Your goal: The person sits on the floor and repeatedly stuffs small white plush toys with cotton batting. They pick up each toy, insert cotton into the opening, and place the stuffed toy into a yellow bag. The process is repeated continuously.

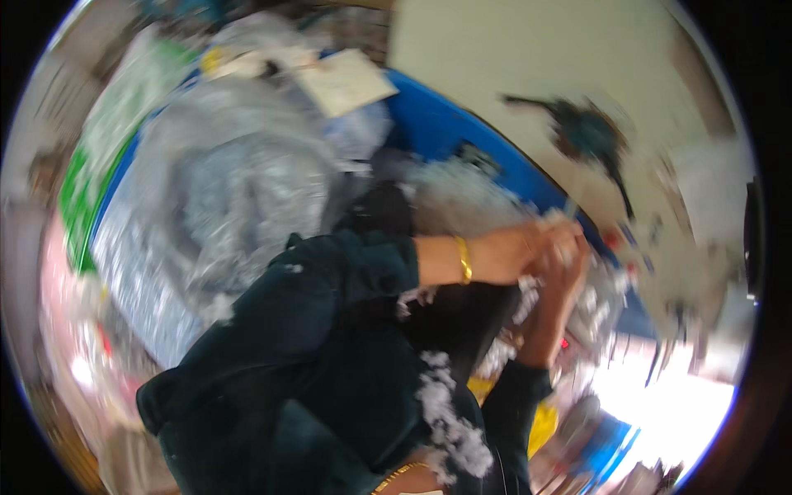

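Note:
My left hand (528, 247), with a gold bangle (464, 261) on its wrist, reaches across to the right. It meets my right hand (563, 268), which comes up from below. The fingers of both hands are closed together at the fingertips. Something small and whitish seems to be between them, but blur hides what it is. Just left of the hands lies a heap of white fluffy stuffing (466, 194) against a blue tub wall (462, 128). More white tufts (450, 421) cling to the front of my dark green clothes.
A large clear plastic bag (239, 190) fills the left side, with a green-edged bag (78, 206) beyond it. A cream card (345, 81) lies on the bag. On the pale floor at the upper right is a dark, blurred object (586, 136). Bright light comes from the lower right.

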`<action>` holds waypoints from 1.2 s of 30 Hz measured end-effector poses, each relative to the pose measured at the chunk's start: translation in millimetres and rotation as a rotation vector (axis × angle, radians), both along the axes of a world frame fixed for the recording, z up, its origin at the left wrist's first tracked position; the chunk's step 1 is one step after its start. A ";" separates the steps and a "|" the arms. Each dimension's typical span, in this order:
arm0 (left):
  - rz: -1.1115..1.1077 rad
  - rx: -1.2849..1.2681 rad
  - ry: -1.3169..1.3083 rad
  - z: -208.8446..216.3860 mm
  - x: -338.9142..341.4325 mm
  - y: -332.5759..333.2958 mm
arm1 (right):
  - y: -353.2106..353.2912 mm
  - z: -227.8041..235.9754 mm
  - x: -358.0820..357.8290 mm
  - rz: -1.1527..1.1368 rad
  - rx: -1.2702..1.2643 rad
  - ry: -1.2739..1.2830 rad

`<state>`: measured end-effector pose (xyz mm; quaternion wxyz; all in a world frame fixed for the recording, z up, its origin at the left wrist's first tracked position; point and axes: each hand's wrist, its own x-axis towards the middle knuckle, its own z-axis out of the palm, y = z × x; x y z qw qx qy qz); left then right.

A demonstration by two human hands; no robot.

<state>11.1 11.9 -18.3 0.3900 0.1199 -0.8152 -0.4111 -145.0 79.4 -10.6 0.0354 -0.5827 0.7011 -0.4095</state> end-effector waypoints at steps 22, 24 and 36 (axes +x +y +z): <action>1.532 0.029 -1.338 -27.7 589.6 -180.6 | 237.2 -54.0 -173.3 -0.563 0.832 -0.275; 1.508 0.011 -1.275 -92.1 595.0 -179.3 | 224.0 -53.8 -160.6 -0.534 0.899 -0.334; 1.541 0.102 -0.792 -146.2 602.9 -65.2 | 114.7 -16.6 -91.9 -0.112 0.695 -0.360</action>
